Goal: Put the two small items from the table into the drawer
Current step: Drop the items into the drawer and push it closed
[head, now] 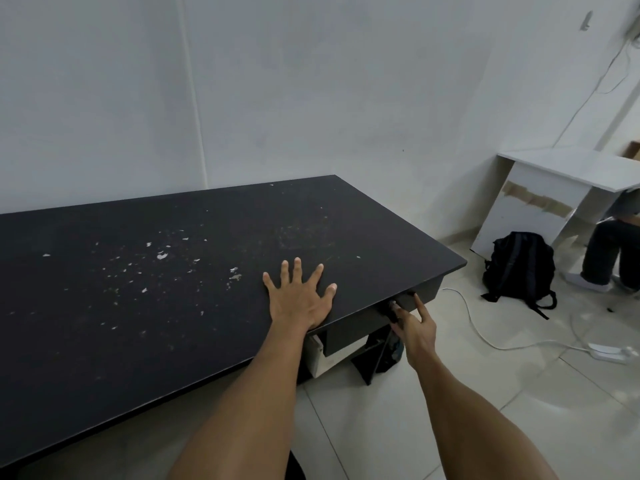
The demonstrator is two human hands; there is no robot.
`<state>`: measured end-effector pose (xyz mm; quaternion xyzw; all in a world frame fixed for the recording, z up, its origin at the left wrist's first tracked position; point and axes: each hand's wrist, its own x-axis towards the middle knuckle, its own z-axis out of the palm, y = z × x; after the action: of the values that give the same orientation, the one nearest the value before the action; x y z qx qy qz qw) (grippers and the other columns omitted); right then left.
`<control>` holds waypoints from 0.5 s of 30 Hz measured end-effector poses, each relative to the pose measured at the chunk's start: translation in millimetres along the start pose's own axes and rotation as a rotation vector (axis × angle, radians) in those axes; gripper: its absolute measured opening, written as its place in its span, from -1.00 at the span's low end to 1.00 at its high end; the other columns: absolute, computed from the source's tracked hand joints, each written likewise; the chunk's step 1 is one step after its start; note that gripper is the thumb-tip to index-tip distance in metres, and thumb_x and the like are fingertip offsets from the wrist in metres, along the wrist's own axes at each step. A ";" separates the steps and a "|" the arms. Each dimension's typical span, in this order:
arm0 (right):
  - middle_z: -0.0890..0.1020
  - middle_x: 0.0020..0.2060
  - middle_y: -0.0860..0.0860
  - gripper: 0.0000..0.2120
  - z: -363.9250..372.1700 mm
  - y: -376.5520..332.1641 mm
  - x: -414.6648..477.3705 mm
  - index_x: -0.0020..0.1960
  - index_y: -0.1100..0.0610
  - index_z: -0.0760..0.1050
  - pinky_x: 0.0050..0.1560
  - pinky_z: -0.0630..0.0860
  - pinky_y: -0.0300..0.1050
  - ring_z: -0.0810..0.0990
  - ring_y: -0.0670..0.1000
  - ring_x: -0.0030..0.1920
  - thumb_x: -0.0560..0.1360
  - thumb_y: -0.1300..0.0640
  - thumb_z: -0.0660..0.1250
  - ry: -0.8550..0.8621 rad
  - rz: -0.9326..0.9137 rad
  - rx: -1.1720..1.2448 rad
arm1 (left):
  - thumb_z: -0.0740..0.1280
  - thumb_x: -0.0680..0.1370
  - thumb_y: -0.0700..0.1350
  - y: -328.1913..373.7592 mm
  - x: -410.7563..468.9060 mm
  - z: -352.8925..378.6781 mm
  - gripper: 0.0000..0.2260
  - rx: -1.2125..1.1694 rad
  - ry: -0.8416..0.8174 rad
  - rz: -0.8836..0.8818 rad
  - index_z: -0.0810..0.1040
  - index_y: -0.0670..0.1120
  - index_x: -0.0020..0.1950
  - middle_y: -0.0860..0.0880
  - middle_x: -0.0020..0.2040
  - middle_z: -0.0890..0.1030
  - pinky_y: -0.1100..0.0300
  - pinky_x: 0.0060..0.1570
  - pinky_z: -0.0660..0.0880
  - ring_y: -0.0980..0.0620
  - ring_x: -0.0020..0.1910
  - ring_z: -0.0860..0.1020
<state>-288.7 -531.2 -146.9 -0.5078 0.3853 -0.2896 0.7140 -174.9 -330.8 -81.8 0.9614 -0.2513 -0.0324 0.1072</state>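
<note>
My left hand [302, 296] lies flat on the black table [138, 289], fingers spread, close to the front edge near the right end. Below that edge my right hand [414, 325] reaches the dark drawer front [353, 332]. Its index finger is stretched out against the panel and its thumb rests by the small dark handle [389, 308]. The drawer sits almost flush under the tabletop, so its inside is hidden. No small items show on the tabletop, only white flecks and chipped spots.
A white box [320, 356] and dark items sit on the floor under the table. A black backpack [517, 268] and a white cable with a power strip [609, 351] lie on the tiled floor to the right. A white desk [568, 171] with a seated person's legs stands beyond.
</note>
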 end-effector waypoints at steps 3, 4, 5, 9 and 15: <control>0.53 0.31 0.20 -0.42 12.1 7.0 6.1 0.50 0.11 0.30 0.27 0.51 0.06 0.58 0.19 0.23 0.52 0.33 0.35 -0.006 0.003 0.055 | -0.18 0.53 0.38 -0.4 1.7 1.3 -0.40 -0.001 0.008 -0.001 -0.07 0.25 0.56 -0.07 0.62 -0.12 -0.36 0.40 -0.27 -0.17 0.57 -0.21; 0.54 0.32 0.19 -0.44 16.7 9.7 7.8 0.49 0.15 0.31 0.25 0.52 0.00 0.59 0.17 0.23 0.53 0.34 0.34 -0.008 0.003 0.079 | -0.17 0.53 0.38 -0.7 2.4 1.8 -0.40 -0.002 0.011 0.000 -0.07 0.24 0.56 -0.07 0.62 -0.12 -0.36 0.40 -0.28 -0.17 0.57 -0.21; 0.53 0.32 0.18 -0.46 22.4 13.5 9.5 0.49 0.18 0.31 0.23 0.53 -0.04 0.59 0.16 0.22 0.54 0.36 0.32 -0.010 0.009 0.102 | -0.17 0.53 0.38 -2.0 3.3 2.4 -0.40 -0.002 0.012 0.001 -0.07 0.24 0.56 -0.07 0.62 -0.12 -0.37 0.39 -0.28 -0.17 0.57 -0.20; 0.58 0.25 0.15 -0.50 35.8 24.8 15.6 0.43 0.24 0.37 0.22 0.53 -0.05 0.62 0.13 0.15 0.51 0.47 0.26 -0.007 0.001 0.096 | -0.17 0.53 0.37 -1.3 5.9 4.9 -0.40 -0.010 0.026 0.000 -0.06 0.24 0.56 -0.07 0.62 -0.12 -0.37 0.39 -0.28 -0.18 0.57 -0.21; 0.64 0.12 0.15 -0.65 47.5 28.1 31.7 0.26 0.23 0.49 0.14 0.55 -0.07 0.64 0.16 0.08 0.52 0.45 0.24 0.011 -0.021 -0.084 | -0.17 0.53 0.37 -1.9 7.9 7.4 -0.40 -0.010 0.038 0.001 -0.06 0.24 0.56 -0.08 0.62 -0.12 -0.39 0.38 -0.29 -0.19 0.57 -0.21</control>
<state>-231.0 -524.0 -172.7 -0.5398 0.3959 -0.2832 0.6868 -168.0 -334.5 -89.5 0.9612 -0.2496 -0.0154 0.1167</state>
